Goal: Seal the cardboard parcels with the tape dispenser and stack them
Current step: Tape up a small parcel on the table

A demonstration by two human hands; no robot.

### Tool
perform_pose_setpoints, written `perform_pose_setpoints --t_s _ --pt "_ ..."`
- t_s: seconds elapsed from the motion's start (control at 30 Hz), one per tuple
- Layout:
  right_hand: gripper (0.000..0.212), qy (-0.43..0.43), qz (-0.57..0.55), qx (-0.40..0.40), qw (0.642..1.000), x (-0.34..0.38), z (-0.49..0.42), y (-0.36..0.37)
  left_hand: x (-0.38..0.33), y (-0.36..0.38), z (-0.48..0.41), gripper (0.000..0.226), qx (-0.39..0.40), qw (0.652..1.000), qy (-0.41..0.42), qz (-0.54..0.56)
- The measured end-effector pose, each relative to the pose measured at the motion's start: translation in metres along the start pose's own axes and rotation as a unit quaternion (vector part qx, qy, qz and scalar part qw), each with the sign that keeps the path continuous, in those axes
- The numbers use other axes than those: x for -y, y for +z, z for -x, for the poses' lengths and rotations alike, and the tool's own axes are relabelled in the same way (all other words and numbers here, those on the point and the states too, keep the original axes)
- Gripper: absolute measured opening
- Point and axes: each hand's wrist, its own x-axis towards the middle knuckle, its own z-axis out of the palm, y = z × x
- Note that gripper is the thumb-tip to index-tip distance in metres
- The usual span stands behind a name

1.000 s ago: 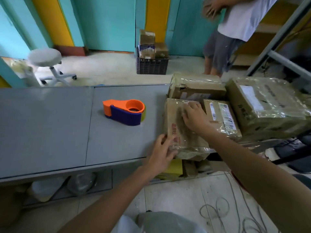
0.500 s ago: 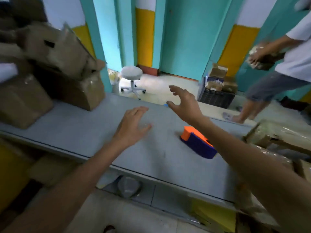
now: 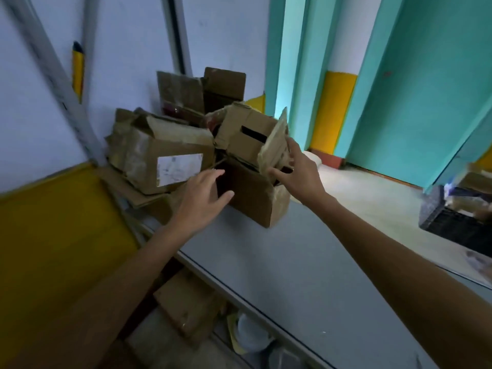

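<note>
At 11 o'clock on your one grey table [image 3: 306, 262] | four cardboard parcels [image 3: 165, 155] heaped against the wall [image 3: 127, 49] | two hands: left hand [image 3: 199, 201] fingers spread at the front parcel [image 3: 255, 206], right hand [image 3: 300, 174] fingers apart, touching the tilted parcel [image 3: 239, 129] at its flap [image 3: 274, 139]

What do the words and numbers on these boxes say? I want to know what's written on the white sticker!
White sticker on the left cardboard box: faint grey print, too blurred to read.
Red mark on the tall box at the back: blurred, no letters can be made out.
Nothing else in view shows any words, numbers or signs.
</note>
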Motion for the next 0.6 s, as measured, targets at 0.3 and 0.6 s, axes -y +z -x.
perform_pose_setpoints --t_s 0.3,0.6 --pt "0.07 -0.023 0.257 0.054 0.965 0.01 -0.064 0.02 0.026 -0.002 -0.027 0.051 0.054 0.997 -0.036 0.034" --pt "0.032 -0.071 0.111 -0.165 0.977 0.008 -0.073 -0.01 0.015 0.005 -0.053 0.054 0.058 0.996 -0.038 0.057"
